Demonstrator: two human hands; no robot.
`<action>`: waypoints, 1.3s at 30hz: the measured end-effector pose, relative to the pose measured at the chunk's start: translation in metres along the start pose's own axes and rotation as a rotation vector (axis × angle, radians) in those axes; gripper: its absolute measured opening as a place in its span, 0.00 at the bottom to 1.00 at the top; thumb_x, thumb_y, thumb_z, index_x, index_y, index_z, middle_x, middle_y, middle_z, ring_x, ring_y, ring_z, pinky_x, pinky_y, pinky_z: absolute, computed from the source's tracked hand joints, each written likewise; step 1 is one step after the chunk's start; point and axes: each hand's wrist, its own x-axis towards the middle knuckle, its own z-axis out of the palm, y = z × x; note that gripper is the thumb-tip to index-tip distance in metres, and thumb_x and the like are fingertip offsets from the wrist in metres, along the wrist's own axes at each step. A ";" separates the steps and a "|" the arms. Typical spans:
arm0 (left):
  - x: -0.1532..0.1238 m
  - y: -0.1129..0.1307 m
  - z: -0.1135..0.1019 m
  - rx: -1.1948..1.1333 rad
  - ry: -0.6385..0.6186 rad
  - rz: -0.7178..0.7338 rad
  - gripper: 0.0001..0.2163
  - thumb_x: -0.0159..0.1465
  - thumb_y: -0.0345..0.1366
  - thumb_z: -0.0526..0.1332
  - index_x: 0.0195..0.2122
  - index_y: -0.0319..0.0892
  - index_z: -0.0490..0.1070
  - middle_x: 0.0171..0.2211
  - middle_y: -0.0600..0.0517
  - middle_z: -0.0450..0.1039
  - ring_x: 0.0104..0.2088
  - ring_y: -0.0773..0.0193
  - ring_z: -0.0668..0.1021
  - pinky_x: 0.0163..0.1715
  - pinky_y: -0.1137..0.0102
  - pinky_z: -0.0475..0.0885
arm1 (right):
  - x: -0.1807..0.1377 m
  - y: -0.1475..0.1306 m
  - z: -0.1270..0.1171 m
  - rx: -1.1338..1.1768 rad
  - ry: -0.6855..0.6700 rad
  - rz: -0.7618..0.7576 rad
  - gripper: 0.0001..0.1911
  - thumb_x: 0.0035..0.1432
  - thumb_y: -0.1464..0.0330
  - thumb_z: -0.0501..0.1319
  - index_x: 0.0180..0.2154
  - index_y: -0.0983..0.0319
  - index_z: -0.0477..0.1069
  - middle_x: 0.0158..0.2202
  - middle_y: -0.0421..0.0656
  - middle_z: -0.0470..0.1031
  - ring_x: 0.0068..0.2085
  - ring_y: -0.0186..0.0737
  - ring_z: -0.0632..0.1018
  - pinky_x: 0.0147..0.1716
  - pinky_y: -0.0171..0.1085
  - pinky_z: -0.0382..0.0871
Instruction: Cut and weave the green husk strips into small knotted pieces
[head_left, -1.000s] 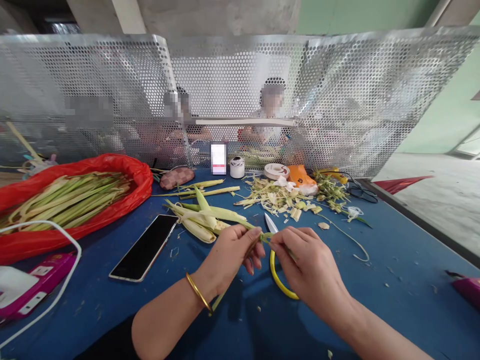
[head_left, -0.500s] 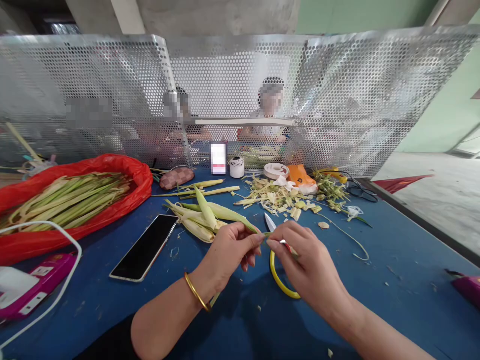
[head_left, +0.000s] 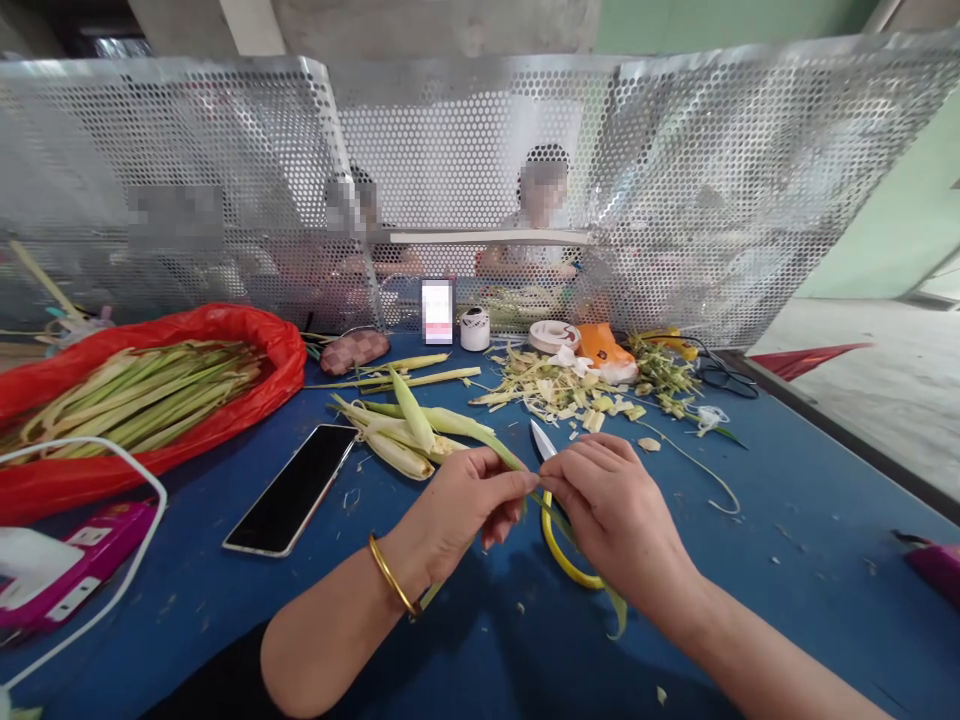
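Over the blue table [head_left: 787, 560] my left hand [head_left: 465, 505] and my right hand [head_left: 611, 510] meet, both pinched on one long green leaf strip [head_left: 495, 450]. The strip runs up left to a small pile of folded leaf pieces [head_left: 405, 435], and its loose end [head_left: 616, 610] trails down under my right wrist. Scissors with a yellow handle [head_left: 559, 555] lie beneath my hands, their blade tip [head_left: 541, 438] pointing away. A gold bangle [head_left: 390, 575] circles my left wrist.
A red bag of green leaf strips [head_left: 142, 395] lies at the left, with a black phone [head_left: 296, 488] beside it. Leaf trimmings [head_left: 555, 385], a tape roll [head_left: 553, 338] and an orange packet [head_left: 604, 350] sit near the perforated metal screen [head_left: 480, 180]. People sit behind it.
My hands have drawn slightly apart along the strip. A loose end of the leaf now hangs below my right wrist.
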 end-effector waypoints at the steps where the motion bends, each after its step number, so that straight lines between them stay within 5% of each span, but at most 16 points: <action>1: 0.000 0.001 0.000 -0.001 0.002 -0.009 0.08 0.54 0.38 0.64 0.24 0.38 0.69 0.15 0.58 0.64 0.13 0.75 0.64 0.11 0.79 0.55 | 0.000 0.000 0.000 -0.014 -0.002 -0.013 0.10 0.63 0.74 0.53 0.30 0.60 0.66 0.25 0.39 0.71 0.29 0.37 0.71 0.44 0.41 0.59; 18: -0.001 0.006 -0.004 0.039 -0.053 -0.020 0.03 0.53 0.33 0.61 0.25 0.39 0.70 0.16 0.57 0.67 0.13 0.76 0.62 0.11 0.79 0.52 | 0.000 0.001 -0.002 -0.039 0.017 -0.018 0.11 0.63 0.74 0.53 0.29 0.61 0.70 0.25 0.40 0.72 0.28 0.37 0.71 0.41 0.41 0.61; 24: -0.006 0.009 -0.002 0.136 -0.108 -0.009 0.14 0.56 0.44 0.64 0.24 0.36 0.74 0.22 0.51 0.72 0.15 0.75 0.64 0.13 0.77 0.55 | 0.006 0.008 -0.008 0.350 -0.078 0.267 0.13 0.65 0.64 0.54 0.35 0.59 0.76 0.36 0.44 0.77 0.39 0.41 0.76 0.40 0.39 0.66; 29: -0.010 0.006 0.003 0.177 -0.187 -0.023 0.15 0.59 0.46 0.61 0.27 0.38 0.77 0.22 0.51 0.73 0.16 0.74 0.65 0.16 0.76 0.54 | 0.007 0.001 -0.004 0.888 -0.282 0.575 0.14 0.59 0.59 0.60 0.29 0.62 0.75 0.23 0.40 0.71 0.27 0.37 0.73 0.29 0.36 0.65; 32: -0.012 0.005 0.006 0.193 -0.163 -0.021 0.13 0.57 0.44 0.62 0.29 0.39 0.78 0.18 0.54 0.71 0.16 0.74 0.64 0.17 0.76 0.55 | 0.004 -0.001 0.001 1.154 -0.251 0.716 0.11 0.53 0.61 0.66 0.29 0.63 0.73 0.19 0.36 0.67 0.22 0.32 0.69 0.25 0.33 0.63; 39: -0.013 0.002 0.011 0.242 -0.107 -0.051 0.12 0.54 0.39 0.64 0.17 0.39 0.74 0.17 0.53 0.72 0.15 0.74 0.64 0.18 0.75 0.56 | 0.000 -0.005 0.008 1.099 -0.084 0.761 0.12 0.49 0.63 0.66 0.24 0.63 0.67 0.19 0.34 0.65 0.19 0.29 0.65 0.19 0.31 0.58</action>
